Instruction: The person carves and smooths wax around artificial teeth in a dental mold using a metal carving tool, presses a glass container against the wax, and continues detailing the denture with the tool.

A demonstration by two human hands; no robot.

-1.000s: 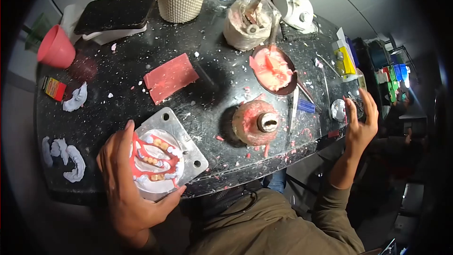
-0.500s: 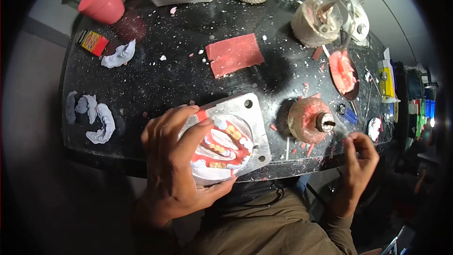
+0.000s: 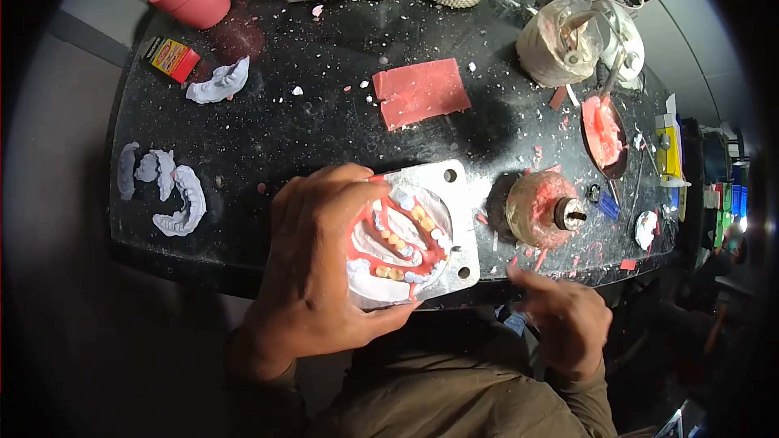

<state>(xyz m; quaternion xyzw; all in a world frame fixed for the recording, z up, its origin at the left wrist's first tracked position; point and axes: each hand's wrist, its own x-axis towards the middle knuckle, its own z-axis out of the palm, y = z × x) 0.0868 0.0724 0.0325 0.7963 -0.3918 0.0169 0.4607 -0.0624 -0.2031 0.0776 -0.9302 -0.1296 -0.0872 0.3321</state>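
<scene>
One metal flask, bearing a white dental cast with red lines and tooth-coloured pieces, is at the near edge of a black table, grasped around its side by the left hand. Right of the metal flask are a wax-smeared jar and the blurred right hand, fingers curled, any hold unclear; beyond the metal flask lies a pink sheet

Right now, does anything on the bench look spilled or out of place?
White crumbs and pink scraps litter the bench, which looks untidy. The pink sheet has a ragged left edge, perhaps torn.
</scene>
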